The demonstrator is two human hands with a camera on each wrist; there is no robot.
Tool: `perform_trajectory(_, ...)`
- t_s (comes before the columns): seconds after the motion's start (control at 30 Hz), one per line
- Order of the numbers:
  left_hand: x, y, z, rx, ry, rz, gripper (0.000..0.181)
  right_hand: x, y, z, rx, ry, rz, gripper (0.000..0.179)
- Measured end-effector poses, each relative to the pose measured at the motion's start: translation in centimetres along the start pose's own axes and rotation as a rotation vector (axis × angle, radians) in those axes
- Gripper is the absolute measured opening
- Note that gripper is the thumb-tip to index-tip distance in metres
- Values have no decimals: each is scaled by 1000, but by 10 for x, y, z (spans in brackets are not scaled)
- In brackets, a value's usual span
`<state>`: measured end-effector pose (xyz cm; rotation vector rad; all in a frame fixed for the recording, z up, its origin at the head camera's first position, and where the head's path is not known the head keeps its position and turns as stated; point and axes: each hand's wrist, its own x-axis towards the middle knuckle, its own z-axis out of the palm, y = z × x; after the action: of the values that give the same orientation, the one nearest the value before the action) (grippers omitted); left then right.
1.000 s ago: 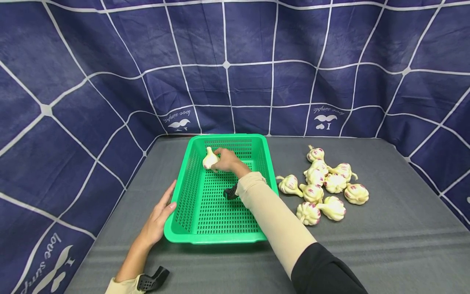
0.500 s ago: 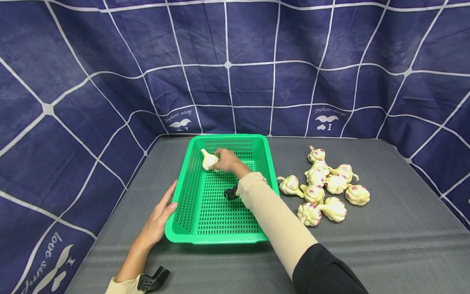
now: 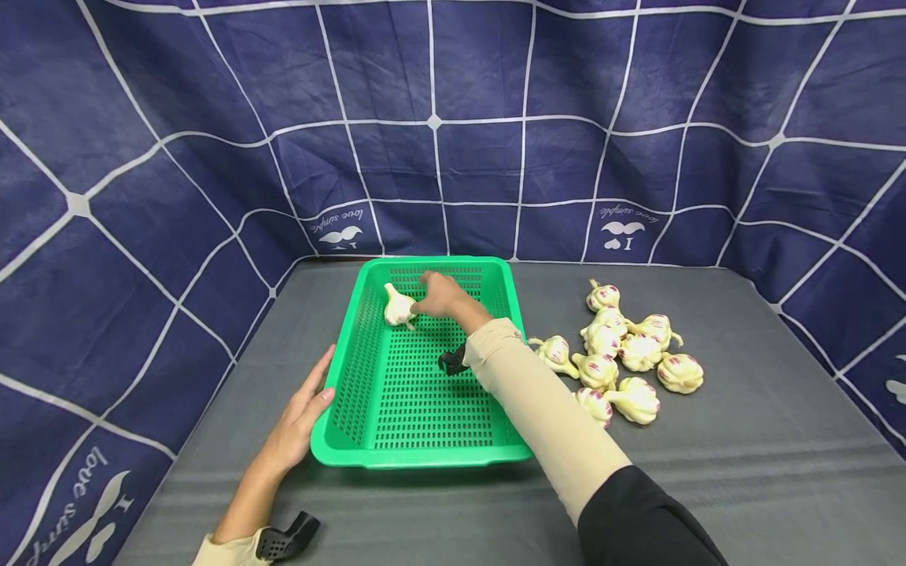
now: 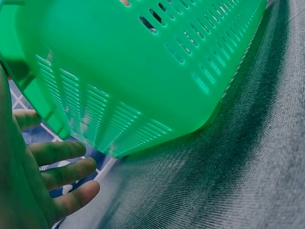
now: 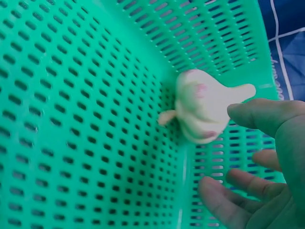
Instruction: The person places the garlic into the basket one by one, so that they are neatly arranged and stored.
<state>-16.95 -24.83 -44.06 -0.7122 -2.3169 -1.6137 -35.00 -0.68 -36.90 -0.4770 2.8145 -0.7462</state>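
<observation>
A garlic bulb (image 3: 399, 307), off-white with pink marks, lies in the far left corner of the green plastic basket (image 3: 418, 457). Just right of it, inside the basket, is my right hand (image 3: 444, 299). In the right wrist view, the fingers of that hand are spread and the thumb tip overlaps the bulb (image 5: 202, 107), while the other fingertips stand apart from it. My left hand (image 3: 297, 424) rests against the basket's left rim. Seen from the left wrist, its fingers (image 4: 71, 174) are extended beside the basket's outer wall (image 4: 143, 95).
Several more garlic bulbs (image 3: 640, 353) lie grouped on the grey cloth (image 3: 771, 440) to the right of the basket. A dark blue curtain (image 3: 481, 165) with white lines hangs behind and to the left.
The right hand has let go of the garlic bulb and drawn slightly right, its fingers spreading. The bulb has tipped left onto the basket. The left hand stays at the rim.
</observation>
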Motion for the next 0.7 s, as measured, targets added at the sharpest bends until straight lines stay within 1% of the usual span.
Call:
perform_trajectory(0.07, 0, -1, -1, -2, -5, -3, 55, -1, 0, -4, -23, 1, 7, 72)
perform_trajectory(0.2, -1, -2, -2, -1, -9, -4, 55, -6, 0, -9, -71, -26, 24, 78)
perform_trajectory(0.27, -1, -2, -2, 4, -11, -3, 55, -9, 1, -12, -78, -39, 24, 80)
perform_trajectory(0.4, -2, 0, -1, 5, -16, 0, 55, -15, 4, -17, -80, -43, -10, 81)
perform_trajectory(0.5, -2, 1, 0, -2, -15, 3, 55, -20, 8, -22, -75, -43, -58, 79)
perform_trajectory(0.6, -2, 2, 0, -7, -11, 9, 55, -27, 10, -31, -46, -50, -103, 77)
perform_trajectory(0.7, -2, 2, 0, -7, -11, 15, 55, -34, 13, -40, 1, -58, -125, 76)
